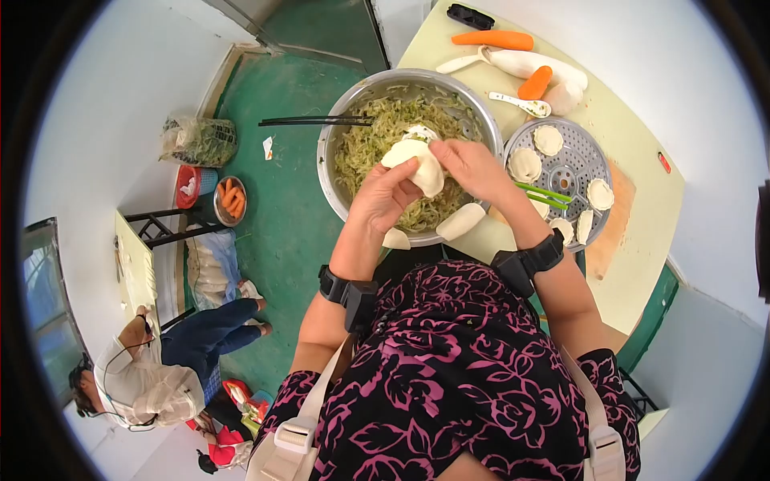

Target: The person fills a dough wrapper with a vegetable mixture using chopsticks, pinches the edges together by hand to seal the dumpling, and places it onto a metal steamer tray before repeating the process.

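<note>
My left hand holds a half-folded dumpling of pale dough, thumb on its front. At its upper right edge, the fingers of my right hand are pinched on the dough. A bit of white, green-flecked filling shows at the top of the fold. Both hands are above a large metal bowl of shredded green-yellow filling. Black chopsticks lie across the bowl's left rim. By its near rim are two pale, smooth pieces, one blunt and longish, the other partly hidden.
Right of the bowl, a perforated steamer tray carries several round dumplings and green chopsticks. Behind are a white spoon, carrots and a white radish. A wooden board lies rightmost. Another person works at left.
</note>
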Demonstrator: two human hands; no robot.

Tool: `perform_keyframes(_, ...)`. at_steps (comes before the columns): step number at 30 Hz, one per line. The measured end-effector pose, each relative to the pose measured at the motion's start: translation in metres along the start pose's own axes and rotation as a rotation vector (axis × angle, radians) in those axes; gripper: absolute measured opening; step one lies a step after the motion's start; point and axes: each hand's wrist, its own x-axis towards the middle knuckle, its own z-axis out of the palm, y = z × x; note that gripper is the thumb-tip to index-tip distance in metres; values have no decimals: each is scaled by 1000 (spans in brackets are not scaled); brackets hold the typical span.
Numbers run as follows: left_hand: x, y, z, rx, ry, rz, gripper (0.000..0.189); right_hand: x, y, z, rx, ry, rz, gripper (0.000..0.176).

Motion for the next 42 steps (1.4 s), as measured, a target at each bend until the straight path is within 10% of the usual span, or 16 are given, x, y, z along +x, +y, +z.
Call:
perform_keyframes(10,8,-3,-3,83,56,42,30,1,11,5,85,24,-9,42)
perform_keyframes(13,4,-1,8,58,60,36,27,-2,7,-3,337,-29,312,47)
perform_keyframes(16,3,-2,7,65,76,21,28,0,9,-3,-121,179,-18,50)
perform_keyframes(19,3,-3,6,64,99,12,27,1,13,1,84,87,-96,48)
perform_keyframes(42,4,-12,0,-88,217,28,24,-6,21,14,168,187,93,40)
